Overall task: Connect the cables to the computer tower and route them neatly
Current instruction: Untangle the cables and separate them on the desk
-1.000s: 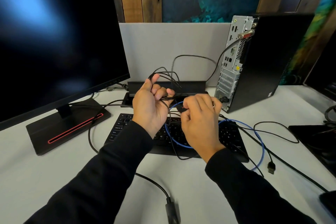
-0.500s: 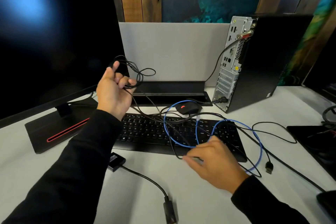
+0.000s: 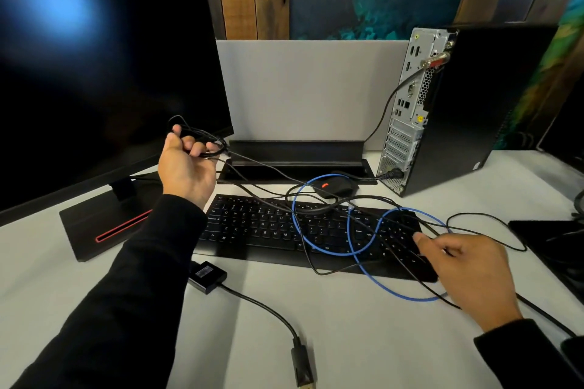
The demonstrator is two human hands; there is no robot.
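The black computer tower [image 3: 474, 110] stands at the back right with its port panel [image 3: 410, 98] facing me; two black cables are plugged into it, one high and one low. My left hand [image 3: 186, 167] is raised in front of the monitor, shut on a coiled bundle of thin black cable [image 3: 202, 139] that trails right across the keyboard. My right hand [image 3: 464, 268] hovers low over the keyboard's right end, fingers reaching into loose black cables; whether it grips one I cannot tell. A blue cable [image 3: 319, 249] loops over the keyboard.
A black monitor [image 3: 94, 82] on a red-striped base [image 3: 107, 227] fills the left. A black keyboard [image 3: 284, 230] and a mouse [image 3: 335, 186] lie mid-desk, before a cable slot [image 3: 297, 167]. An adapter box [image 3: 207, 276] with a cable and plug [image 3: 303, 366] lies near me.
My left hand has lifted the coiled black cable left, toward the monitor. My right hand has left the bundle and slid right along the keyboard's front to its right end.
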